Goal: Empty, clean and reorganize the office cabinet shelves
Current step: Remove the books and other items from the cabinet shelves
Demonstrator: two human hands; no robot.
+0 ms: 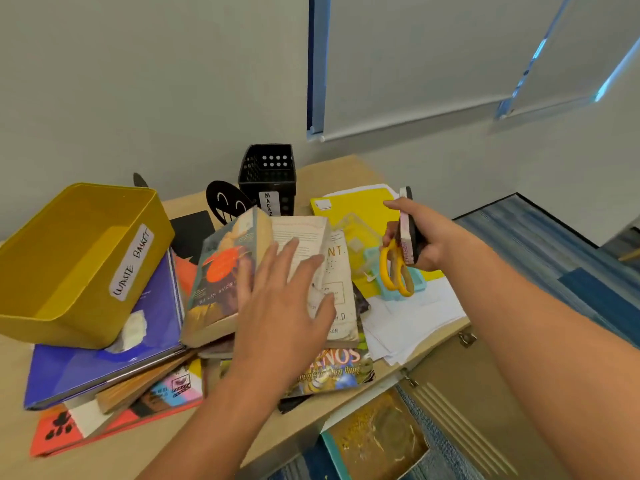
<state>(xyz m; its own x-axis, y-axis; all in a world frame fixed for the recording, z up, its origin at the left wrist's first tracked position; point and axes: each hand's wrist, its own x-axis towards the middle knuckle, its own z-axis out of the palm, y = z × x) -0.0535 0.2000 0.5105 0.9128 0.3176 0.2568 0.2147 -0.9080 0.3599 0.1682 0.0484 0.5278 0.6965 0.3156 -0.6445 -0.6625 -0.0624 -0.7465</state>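
Cabinet contents lie heaped on the wooden top [104, 455] in front of us, and nearest to us an open cabinet door [460, 393] hangs below the edge with a gold-covered book [377, 441] lying beneath it. On the pile's near left we see a red folder [59, 434] under a purple binder [100, 358], and a yellow bin [69, 258] labelled "Waste Basket" rests tilted on top of the binder. Our left hand [287, 306] lies flat with its fingers spread and straight, pressing on a worn paperback [221, 271] whose cover lifts open over a stack of other books [332, 368]. To the right, loose white papers [415, 323] reach the table's edge. Our right hand [426, 233] hovers above them with its fingers curled round a whiteboard eraser [407, 233] and a pair of yellow-handled scissors [394, 268] together; the scissor blades are hidden in the palm, so we can't tell how they lie. Under that hand sit a pale blue holder [419, 285], possibly a tape dispenser, and a yellow folder [356, 206]. Farther back stand a black smiley-face bookend [225, 202] and a black mesh basket [266, 174] against the wall [138, 81].
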